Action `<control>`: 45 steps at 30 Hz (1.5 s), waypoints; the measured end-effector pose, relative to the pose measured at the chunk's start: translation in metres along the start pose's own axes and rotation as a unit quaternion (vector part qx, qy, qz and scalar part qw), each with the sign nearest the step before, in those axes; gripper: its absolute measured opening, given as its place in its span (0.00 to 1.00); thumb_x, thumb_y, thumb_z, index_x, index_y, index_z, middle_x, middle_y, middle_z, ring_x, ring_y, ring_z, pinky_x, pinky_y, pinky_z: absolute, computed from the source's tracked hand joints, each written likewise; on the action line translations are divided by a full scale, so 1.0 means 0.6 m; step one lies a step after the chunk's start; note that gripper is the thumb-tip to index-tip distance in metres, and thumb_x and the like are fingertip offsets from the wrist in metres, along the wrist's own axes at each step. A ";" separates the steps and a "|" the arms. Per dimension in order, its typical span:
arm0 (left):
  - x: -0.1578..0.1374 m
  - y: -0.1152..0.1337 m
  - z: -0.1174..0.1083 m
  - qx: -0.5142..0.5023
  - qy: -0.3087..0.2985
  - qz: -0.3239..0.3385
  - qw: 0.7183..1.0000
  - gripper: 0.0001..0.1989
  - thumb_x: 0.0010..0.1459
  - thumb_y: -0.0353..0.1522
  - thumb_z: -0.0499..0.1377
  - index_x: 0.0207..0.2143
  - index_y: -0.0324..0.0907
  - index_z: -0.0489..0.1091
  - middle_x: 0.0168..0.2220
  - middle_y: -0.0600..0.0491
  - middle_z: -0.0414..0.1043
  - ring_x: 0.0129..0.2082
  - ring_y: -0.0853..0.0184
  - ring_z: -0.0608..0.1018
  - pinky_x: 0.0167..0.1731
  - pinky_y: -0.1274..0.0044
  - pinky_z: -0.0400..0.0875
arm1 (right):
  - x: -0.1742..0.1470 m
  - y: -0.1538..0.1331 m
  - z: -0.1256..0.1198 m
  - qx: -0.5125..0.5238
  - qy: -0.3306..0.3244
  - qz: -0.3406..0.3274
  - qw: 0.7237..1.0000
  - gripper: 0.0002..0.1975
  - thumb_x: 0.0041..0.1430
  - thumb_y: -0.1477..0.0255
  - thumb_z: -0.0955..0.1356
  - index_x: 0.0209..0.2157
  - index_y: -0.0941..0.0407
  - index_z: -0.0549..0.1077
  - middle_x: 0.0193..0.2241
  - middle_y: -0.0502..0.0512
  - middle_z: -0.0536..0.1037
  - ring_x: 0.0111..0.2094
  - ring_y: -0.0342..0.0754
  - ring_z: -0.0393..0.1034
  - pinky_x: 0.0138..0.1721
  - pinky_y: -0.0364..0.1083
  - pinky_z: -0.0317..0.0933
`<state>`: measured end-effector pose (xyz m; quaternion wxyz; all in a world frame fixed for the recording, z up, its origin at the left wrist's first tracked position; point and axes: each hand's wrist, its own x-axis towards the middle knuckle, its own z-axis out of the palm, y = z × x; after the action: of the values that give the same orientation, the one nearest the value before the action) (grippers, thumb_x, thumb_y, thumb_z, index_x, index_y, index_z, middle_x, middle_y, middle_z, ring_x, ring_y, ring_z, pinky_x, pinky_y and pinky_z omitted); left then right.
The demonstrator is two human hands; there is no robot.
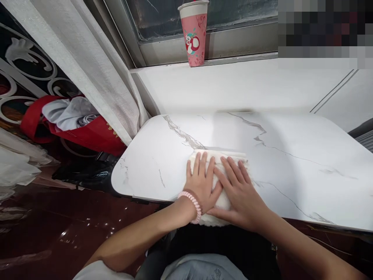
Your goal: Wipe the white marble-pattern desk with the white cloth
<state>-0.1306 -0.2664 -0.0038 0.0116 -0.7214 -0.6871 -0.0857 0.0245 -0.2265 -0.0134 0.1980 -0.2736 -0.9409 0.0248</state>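
A folded white cloth (223, 200) lies on the white marble-patterned table (145, 155), close to its near edge. On the cloth's left half my left hand (201, 184) rests flat, fingers stretched forward and slightly apart. A pink coiled band circles that wrist. My right hand (241, 194) lies palm down on the right half of the cloth, its fingers spread. The thumb of my left hand meets the right hand near the middle. Both palms cover much of the cloth, whose far edge shows beyond the fingertips.
A pink paper cup (194, 37) stands on the window ledge behind the table. A pale curtain (96, 58) hangs at the left, beside a red bag (87, 134) with light fabric in it. A dark red floor (72, 229) shows below.
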 end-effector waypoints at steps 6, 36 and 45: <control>0.031 0.043 0.000 -0.040 -0.044 0.055 0.997 0.35 0.66 0.45 0.42 0.67 0.32 0.45 0.70 0.38 0.36 0.69 0.49 0.39 0.63 0.49 0.42 | -0.039 0.033 -0.020 -0.025 0.007 0.027 0.999 0.47 0.56 0.44 0.62 0.67 0.58 0.46 0.69 0.67 0.43 0.69 0.65 0.34 0.65 0.66 0.36; 0.423 -0.002 0.050 -0.072 -0.048 -0.023 0.996 0.33 0.62 0.45 0.45 0.67 0.43 0.49 0.70 0.51 0.41 0.70 0.60 0.43 0.65 0.60 0.41 | 0.198 0.330 0.013 0.036 -0.078 0.161 0.983 0.49 0.54 0.37 0.57 0.66 0.56 0.53 0.69 0.61 0.43 0.69 0.62 0.30 0.66 0.62 0.27; 0.471 0.037 0.064 -0.070 -0.019 -0.052 0.996 0.33 0.62 0.45 0.43 0.67 0.43 0.50 0.70 0.51 0.44 0.69 0.61 0.45 0.65 0.59 0.43 | 0.199 0.402 -0.001 0.066 -0.067 0.143 0.985 0.50 0.52 0.36 0.57 0.66 0.54 0.54 0.69 0.60 0.45 0.69 0.60 0.32 0.66 0.61 0.28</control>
<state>-0.0926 0.0173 -0.0002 -0.0560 -0.6854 -0.7160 -0.1206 0.0543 0.0407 -0.0070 0.1463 -0.3896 -0.8994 0.1338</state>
